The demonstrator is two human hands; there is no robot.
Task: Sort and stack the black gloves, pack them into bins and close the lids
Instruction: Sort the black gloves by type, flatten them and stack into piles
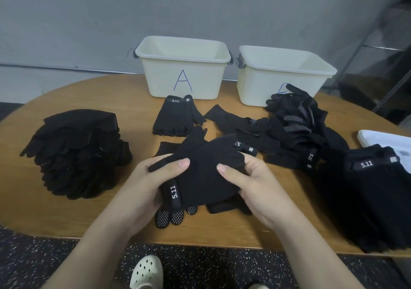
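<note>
Both hands hold a small bundle of black gloves [201, 173] above the table's front middle. My left hand [153, 177] grips its left side, thumb on top, by a "5.11" strap. My right hand [249, 182] grips the right side, thumb pressed on the fabric. Dotted fingertips hang out below the bundle. A tall stack of black gloves [77, 153] sits at the left. A loose heap of gloves [295, 124] lies at the right, and another stack [373, 195] fills the near right. Bin A [182, 66] and a second bin [282, 70] stand open at the back.
A fingerless "5.11" glove [175, 117] lies flat in front of bin A, and another glove [226, 117] to its right. A white lid [387, 139] pokes out at the far right edge. The wooden table [111, 211] ends just before my foot in a white clog [146, 273].
</note>
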